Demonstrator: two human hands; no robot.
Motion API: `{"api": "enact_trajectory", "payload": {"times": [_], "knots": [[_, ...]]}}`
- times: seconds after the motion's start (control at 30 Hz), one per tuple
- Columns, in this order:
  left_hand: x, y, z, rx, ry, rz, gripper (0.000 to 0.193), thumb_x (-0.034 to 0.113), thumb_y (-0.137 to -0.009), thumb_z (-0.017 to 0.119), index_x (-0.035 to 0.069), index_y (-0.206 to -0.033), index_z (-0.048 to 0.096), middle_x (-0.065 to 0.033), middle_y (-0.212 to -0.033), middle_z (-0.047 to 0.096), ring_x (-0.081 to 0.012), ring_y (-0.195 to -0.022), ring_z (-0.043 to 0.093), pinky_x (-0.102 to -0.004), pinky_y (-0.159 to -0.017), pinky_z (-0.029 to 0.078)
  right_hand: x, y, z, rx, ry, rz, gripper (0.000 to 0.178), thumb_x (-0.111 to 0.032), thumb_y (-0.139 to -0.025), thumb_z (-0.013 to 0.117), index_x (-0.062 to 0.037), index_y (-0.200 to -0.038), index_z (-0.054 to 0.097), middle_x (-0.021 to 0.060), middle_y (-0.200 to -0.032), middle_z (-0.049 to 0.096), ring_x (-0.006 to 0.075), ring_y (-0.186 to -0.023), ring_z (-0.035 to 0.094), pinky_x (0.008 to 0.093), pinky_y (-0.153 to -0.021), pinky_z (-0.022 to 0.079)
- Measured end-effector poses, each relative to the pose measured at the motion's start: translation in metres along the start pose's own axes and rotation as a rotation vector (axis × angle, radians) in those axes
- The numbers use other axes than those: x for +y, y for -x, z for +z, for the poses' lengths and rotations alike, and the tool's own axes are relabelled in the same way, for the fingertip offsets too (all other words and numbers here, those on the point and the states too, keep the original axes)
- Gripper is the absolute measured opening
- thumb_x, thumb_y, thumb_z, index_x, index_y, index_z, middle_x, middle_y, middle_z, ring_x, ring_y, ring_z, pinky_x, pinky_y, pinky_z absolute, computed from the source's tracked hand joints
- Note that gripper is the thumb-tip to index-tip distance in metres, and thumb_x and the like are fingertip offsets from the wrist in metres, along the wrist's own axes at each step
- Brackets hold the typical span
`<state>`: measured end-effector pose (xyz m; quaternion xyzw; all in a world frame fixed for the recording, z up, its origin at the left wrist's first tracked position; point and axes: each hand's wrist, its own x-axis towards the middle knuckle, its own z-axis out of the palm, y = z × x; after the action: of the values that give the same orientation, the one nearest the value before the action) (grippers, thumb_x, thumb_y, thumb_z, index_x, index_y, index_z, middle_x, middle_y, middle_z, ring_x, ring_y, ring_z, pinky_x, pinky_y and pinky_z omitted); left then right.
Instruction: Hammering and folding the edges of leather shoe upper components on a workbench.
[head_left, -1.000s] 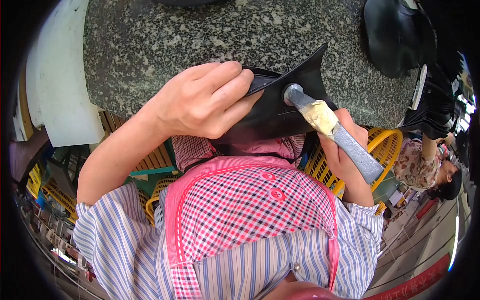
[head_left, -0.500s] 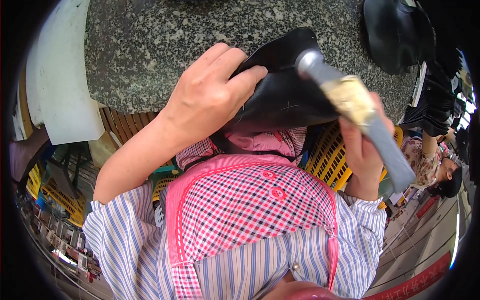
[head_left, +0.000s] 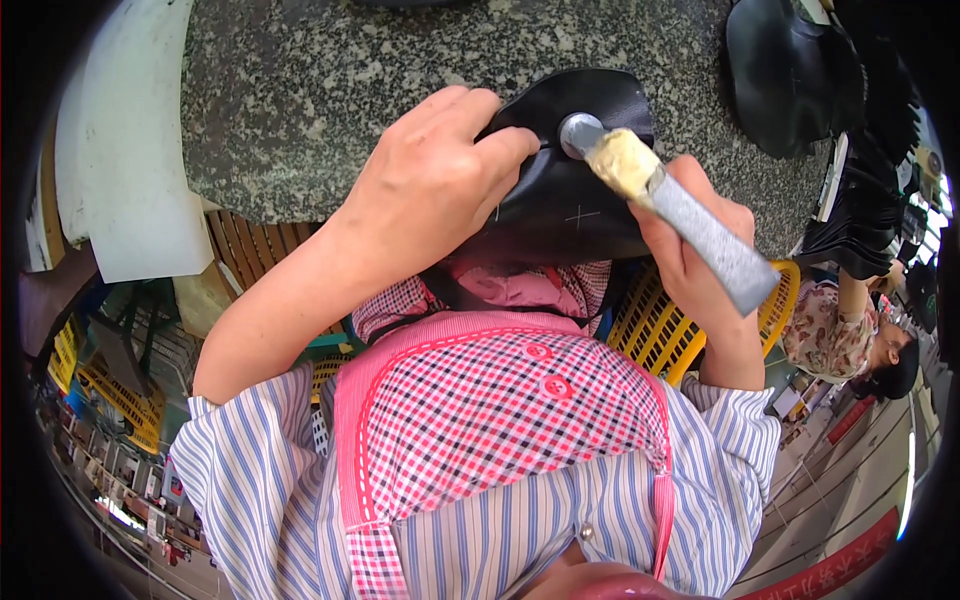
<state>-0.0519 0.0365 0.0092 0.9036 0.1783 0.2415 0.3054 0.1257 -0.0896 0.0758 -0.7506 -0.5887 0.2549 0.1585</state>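
On the near edge of the speckled stone worktop (head_left: 300,120) lies a black leather piece (head_left: 545,220), its near part hanging over the edge. It has a fold line and a small pale cross mark. My left hand (head_left: 425,175) is closed on its left side, thumb pressed on top near the fold; the other fingertips are hidden. My right hand (head_left: 692,290) grips a grey metal hammer (head_left: 720,245) with yellowish wrapping near its head. The round hammer face is down at the leather, just right of my left thumb.
More black leather pieces (head_left: 795,75) lie at the worktop's right, with a dark stack (head_left: 855,210) beside them. A yellow plastic basket (head_left: 640,320) stands below my right arm. A white board (head_left: 130,150) is at the left. Another person (head_left: 850,330) is at the far right.
The hammer head has come down and left onto the leather near the fold, and its tail end has swung up. The leather has shifted slightly; my left hand keeps its hold.
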Motion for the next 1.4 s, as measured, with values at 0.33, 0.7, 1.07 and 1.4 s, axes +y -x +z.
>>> {"api": "enact_trajectory", "payload": {"times": [0.33, 0.7, 1.07, 1.4], "knots": [[-0.014, 0.006, -0.005, 0.042, 0.044, 0.212, 0.02, 0.006, -0.065, 0.065, 0.006, -0.084, 0.062, -0.0068, -0.071, 0.047, -0.0231, -0.067, 0.053, -0.0324, -0.056, 0.045, 0.009, 0.029, 0.011, 0.007, -0.102, 0.058, 0.01, -0.008, -0.083, 0.059, -0.0009, -0.084, 0.053, 0.01, -0.061, 0.05, 0.0176, -0.05, 0.051, 0.0273, -0.048, 0.039], [0.002, -0.004, -0.004, 0.03, 0.033, -0.137, 0.011, 0.006, -0.07, 0.067, 0.007, -0.081, 0.066, -0.0068, -0.064, 0.048, -0.0232, -0.058, 0.054, -0.0322, -0.052, 0.043, 0.0, -0.008, 0.004, 0.122, -0.025, -0.054, 0.015, -0.009, -0.076, 0.065, -0.0086, -0.083, 0.052, 0.0123, -0.063, 0.054, 0.0251, -0.056, 0.061, 0.031, -0.048, 0.045], [0.004, 0.008, -0.003, 0.132, 0.062, -0.152, 0.013, 0.004, -0.068, 0.069, 0.006, -0.081, 0.065, -0.0066, -0.073, 0.057, -0.0219, -0.065, 0.058, -0.0302, -0.056, 0.046, 0.002, -0.006, 0.006, 0.056, -0.001, -0.033, 0.012, -0.011, -0.084, 0.062, -0.0026, -0.083, 0.052, 0.0062, -0.06, 0.05, 0.0118, -0.051, 0.048, 0.0252, -0.049, 0.039], [0.004, 0.001, -0.005, 0.058, 0.048, -0.265, 0.008, 0.003, -0.071, 0.064, 0.006, -0.078, 0.064, -0.0073, -0.072, 0.059, -0.0228, -0.066, 0.059, -0.0309, -0.058, 0.047, -0.012, -0.018, -0.011, -0.115, -0.039, 0.042, 0.014, -0.003, -0.086, 0.053, 0.003, -0.097, 0.058, 0.0081, -0.086, 0.06, 0.0138, -0.07, 0.058, 0.0248, -0.062, 0.045]]}}
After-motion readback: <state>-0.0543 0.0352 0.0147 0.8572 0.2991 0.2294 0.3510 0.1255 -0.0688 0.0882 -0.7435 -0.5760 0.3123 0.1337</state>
